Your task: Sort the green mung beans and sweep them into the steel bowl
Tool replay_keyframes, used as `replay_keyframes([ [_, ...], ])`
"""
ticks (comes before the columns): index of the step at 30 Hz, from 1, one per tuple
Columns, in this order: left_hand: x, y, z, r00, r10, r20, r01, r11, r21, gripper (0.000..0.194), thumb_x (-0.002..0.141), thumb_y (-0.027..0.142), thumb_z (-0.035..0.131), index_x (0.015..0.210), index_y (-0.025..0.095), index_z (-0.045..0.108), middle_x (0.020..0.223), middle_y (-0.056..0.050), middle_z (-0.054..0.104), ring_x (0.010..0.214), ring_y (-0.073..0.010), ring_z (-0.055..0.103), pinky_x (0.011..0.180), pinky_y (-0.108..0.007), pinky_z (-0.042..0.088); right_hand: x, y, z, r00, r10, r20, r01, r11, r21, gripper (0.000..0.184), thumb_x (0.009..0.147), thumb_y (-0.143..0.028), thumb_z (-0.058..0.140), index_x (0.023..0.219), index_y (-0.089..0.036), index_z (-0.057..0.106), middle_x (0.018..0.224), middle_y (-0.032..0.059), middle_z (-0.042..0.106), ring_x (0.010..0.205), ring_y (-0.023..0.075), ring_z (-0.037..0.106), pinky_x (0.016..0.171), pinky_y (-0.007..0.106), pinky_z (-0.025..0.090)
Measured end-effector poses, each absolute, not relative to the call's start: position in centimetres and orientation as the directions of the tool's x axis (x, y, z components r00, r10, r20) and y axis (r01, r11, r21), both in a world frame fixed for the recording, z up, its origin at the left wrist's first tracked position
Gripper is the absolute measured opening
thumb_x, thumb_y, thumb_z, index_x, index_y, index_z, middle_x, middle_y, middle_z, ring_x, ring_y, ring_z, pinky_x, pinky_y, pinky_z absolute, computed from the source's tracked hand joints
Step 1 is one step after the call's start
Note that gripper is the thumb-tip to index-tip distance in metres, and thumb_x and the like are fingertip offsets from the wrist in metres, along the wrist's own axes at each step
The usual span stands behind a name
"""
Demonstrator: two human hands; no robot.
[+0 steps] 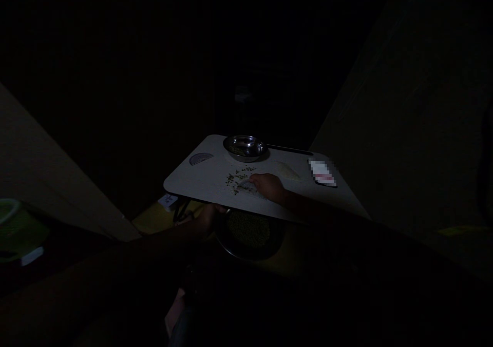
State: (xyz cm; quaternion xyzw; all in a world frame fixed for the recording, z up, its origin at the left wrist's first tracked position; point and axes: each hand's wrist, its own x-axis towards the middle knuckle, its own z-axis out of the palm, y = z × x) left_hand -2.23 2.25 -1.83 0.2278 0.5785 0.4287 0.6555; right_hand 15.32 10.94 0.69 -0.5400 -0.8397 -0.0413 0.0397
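Note:
The scene is very dark. My right hand (pixel 268 186) rests on a small white lap table (pixel 200 180), fingers curled, its fingertips touching a scatter of small green beans (pixel 239 175). My left hand (pixel 210 216) is below the table's front edge, gripping the rim of a dark bowl (pixel 250 234) filled with green beans. A shiny steel bowl (pixel 245 147) stands at the table's far edge.
A pale heap (pixel 288 170) lies right of the scattered beans, and a blurred-out packet (pixel 322 173) beyond it. A grey half-round object (pixel 201 158) sits at the table's left. A green basket (pixel 15 226) is at far left.

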Motion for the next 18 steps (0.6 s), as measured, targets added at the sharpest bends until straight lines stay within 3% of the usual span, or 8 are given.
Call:
replay_keyframes([
  [8, -2.3, 2.4, -2.2, -0.006, 0.851, -0.525, -0.269, 0.504, 0.821, 0.006, 0.047, 0.012, 0.045, 0.043, 0.016, 0.048, 0.036, -0.001, 0.047, 0.036, -0.0134, 0.042, 0.039, -0.027, 0.035, 16.3, 10.7, 0.5, -0.510, 0.850, 0.130, 0.860, 0.510, 0.036, 0.033, 0.077, -0.036, 0.021, 0.094, -0.030, 0.049, 0.090, -0.0013, 0.056, 0.077, 0.0132, 0.050, 0.063, 0.023, 0.033],
  [18, -2.5, 2.6, -2.4, 0.007, 0.855, -0.518, -0.227, 0.506, 0.832, 0.008, 0.046, 0.012, 0.043, 0.039, 0.016, 0.045, 0.032, 0.001, 0.041, 0.032, -0.0103, 0.036, 0.036, -0.025, 0.031, 16.0, 10.2, 0.4, -0.479, 0.869, 0.120, 0.877, 0.478, 0.045, 0.032, 0.077, -0.032, 0.022, 0.095, -0.029, 0.049, 0.088, -0.0003, 0.057, 0.074, 0.0132, 0.050, 0.061, 0.023, 0.033],
])
